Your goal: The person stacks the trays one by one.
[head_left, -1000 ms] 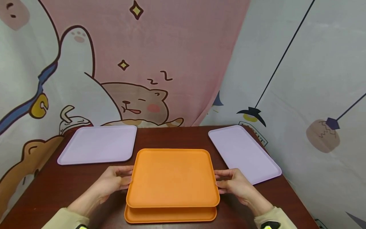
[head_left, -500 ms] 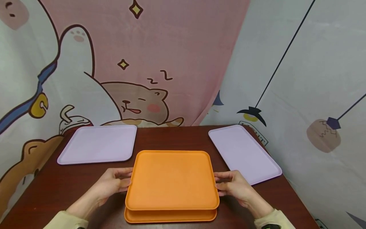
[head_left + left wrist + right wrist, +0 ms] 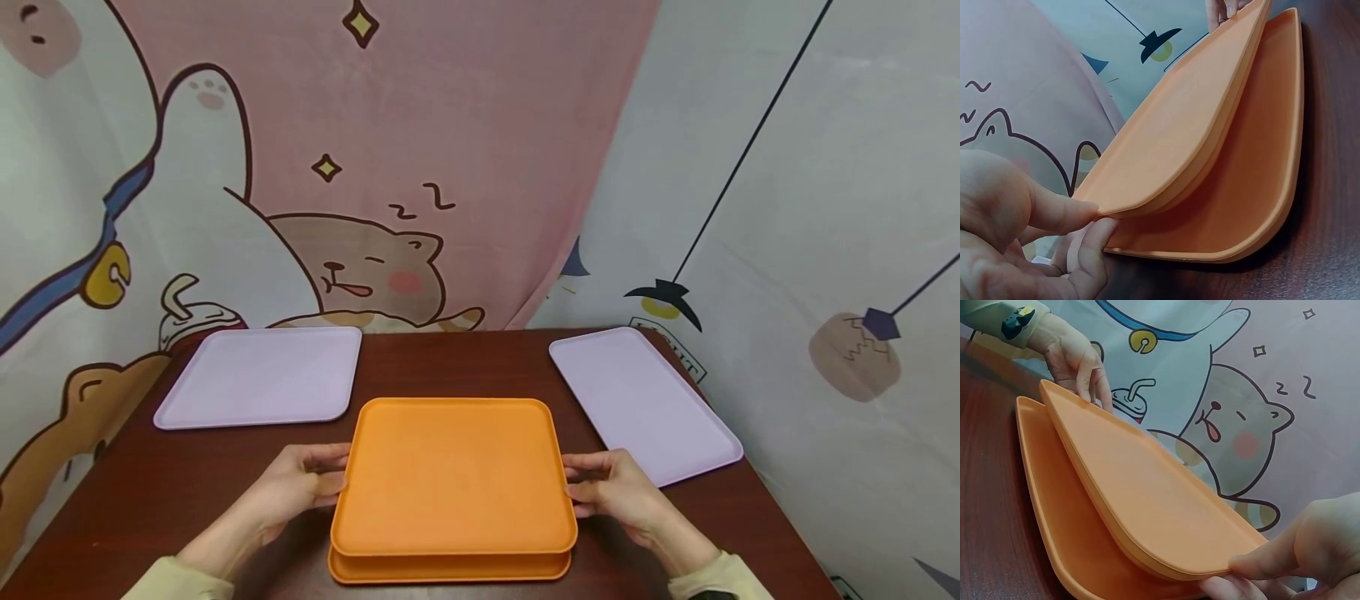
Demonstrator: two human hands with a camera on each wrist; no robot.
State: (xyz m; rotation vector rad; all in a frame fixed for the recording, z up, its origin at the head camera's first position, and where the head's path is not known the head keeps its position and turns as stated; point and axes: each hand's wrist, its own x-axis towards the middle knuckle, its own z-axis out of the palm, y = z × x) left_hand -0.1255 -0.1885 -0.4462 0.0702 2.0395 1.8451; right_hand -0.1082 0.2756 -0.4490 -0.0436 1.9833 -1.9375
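Upper orange tray (image 3: 453, 475) is rectangular w/ rounded corners and a low rim, plain, nothing in it. I've got it pinched at both short sides, held just above a lower orange tray (image 3: 450, 568) of the same kind, which lies flat on the surface near the front edge.

In the left wrist view, the left hand (image 3: 1016, 237) fills the lower left corner, its thumb lying on top of the near edge of the upper orange tray (image 3: 1185, 125) and a finger curled beneath that edge, pinching it. This tray is tilted, its near edge raised clear of the lower orange tray (image 3: 1254, 187), which lies flat on the dark brown desk (image 3: 1335, 187). At the top, fingers of the right hand (image 3: 1225, 9) hold the upper tray's far edge. Behind hangs a pink cartoon curtain (image 3: 1029, 69) with a drawn animal.
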